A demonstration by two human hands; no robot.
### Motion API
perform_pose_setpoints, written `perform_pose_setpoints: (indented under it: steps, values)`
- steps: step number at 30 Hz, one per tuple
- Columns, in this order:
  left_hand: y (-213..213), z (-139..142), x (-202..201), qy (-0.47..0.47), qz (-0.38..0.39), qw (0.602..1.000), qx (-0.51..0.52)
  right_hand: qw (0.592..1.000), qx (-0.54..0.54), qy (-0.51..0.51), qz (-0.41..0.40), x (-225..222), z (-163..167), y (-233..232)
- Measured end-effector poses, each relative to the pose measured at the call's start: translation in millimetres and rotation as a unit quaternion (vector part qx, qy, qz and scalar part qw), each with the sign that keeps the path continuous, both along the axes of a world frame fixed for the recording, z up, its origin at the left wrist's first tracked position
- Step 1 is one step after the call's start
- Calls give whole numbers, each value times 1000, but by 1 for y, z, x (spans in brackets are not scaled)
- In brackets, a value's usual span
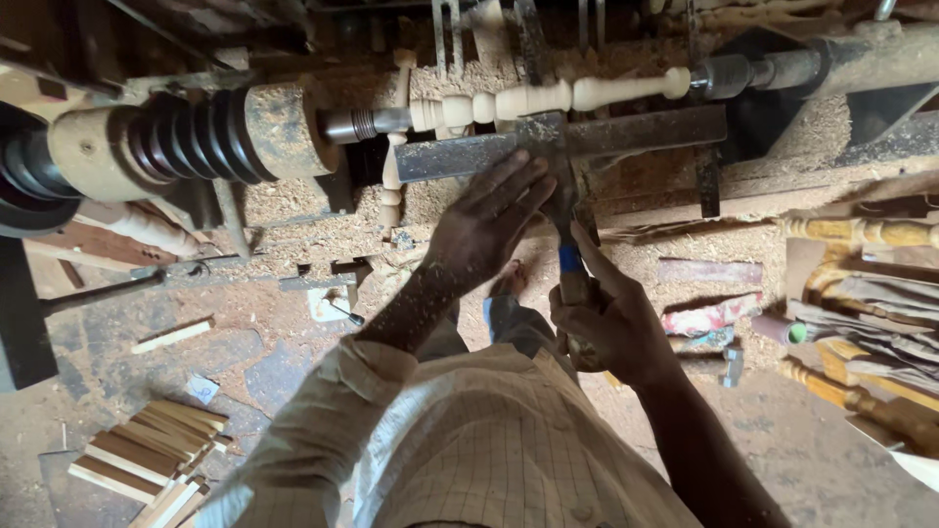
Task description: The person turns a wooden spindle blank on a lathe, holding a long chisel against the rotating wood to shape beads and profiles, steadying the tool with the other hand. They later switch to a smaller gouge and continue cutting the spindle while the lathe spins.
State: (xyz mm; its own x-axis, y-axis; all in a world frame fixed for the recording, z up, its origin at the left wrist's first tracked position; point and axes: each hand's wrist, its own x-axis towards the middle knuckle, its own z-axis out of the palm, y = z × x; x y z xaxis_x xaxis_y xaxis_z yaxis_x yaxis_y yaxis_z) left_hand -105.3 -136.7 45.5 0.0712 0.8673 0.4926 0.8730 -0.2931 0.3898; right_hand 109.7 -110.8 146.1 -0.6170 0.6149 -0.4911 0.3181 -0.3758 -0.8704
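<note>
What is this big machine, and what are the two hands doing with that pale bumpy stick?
The picture comes from a camera worn on the person's head, looking down past their checked shirt at their own hands. The machine is a wood lathe: it holds the pale turned wooden spindle sideways between two metal ends so it can be shaped into beads and curves. Below the spindle runs a flat grey metal tool rest. The left hand lies flat with its fingers on that rest. The right hand grips the wooden handle of a long chisel with a blue band, which points up toward the spindle. On the left is a dark grooved pulley. Sawdust covers the machine. On the floor lies a stack of short wooden strips, and finished yellow turned legs lie to the right.
</note>
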Motion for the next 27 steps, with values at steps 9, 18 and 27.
perform_pose_setpoints:
  steps: [9, 18, 27]
  values:
    - [10, 1, -39, -13, -73, 997, 5, 995, -56, -54, -61, -42, 32, -12]
    - [6, -4, -55, -39, -102, 994, -20, 995, -31, -17, -94, -77, 37, -36]
    - [2, 1, -73, -39, -146, 987, -50, 985, -42, -66, -154, -117, 37, -61]
